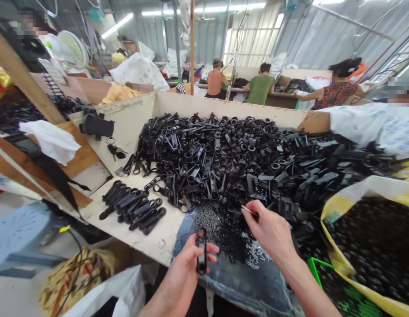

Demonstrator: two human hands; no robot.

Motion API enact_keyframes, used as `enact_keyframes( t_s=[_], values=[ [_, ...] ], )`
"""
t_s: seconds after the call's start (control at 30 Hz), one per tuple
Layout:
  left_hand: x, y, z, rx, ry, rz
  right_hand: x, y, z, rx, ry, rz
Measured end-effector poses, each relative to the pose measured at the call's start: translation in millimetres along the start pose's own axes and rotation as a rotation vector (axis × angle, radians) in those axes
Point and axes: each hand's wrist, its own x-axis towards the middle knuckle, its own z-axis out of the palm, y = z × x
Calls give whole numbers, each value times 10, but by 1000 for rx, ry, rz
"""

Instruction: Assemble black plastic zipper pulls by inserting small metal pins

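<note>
Heap of black plastic clips (224, 158); one long black plastic clip (201, 252); thin silver metal pin (249, 210); cream wooden worktop (158, 240); yellow plastic bag (333, 253); green plastic crate (313, 264); brown-yellow floral fabric (75, 275).

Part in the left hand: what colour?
Black; the part in the left hand shows best in the head view.

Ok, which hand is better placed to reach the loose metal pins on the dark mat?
Probably the right. The right hand is closest to the pins and pinches a single pin, while the left hand is lower and busy gripping a black clip.
</note>
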Motion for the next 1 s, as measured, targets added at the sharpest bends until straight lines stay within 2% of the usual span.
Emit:
enact_keyframes(
  t_s=[0.1, 0.17, 0.3, 0.47, 0.63, 0.87, 1.0],
  values=[
    [23, -33, 105, -17, 36, 67, -266, -263, 10, 235, 75, -157],
    [39, -55, 163, -95, 11, 104, -466, -464, 56, 395, 137, -265],
    [61, -122, 235, -226, -8, 124, -731, -710, 189, 567, 216, -234],
    [42, -188, 348, -307, 63, 87, -819, -764, 302, 613, 287, -142],
    [17, -155, 429, -357, 102, 87, -863, -810, 272, 646, 368, -132],
    [18, -171, 443, -361, 51, 55, -884, -806, 295, 639, 373, -121],
    [18, -208, 445, -284, 41, 45, -927, -816, 344, 620, 346, -139]
  ],
)
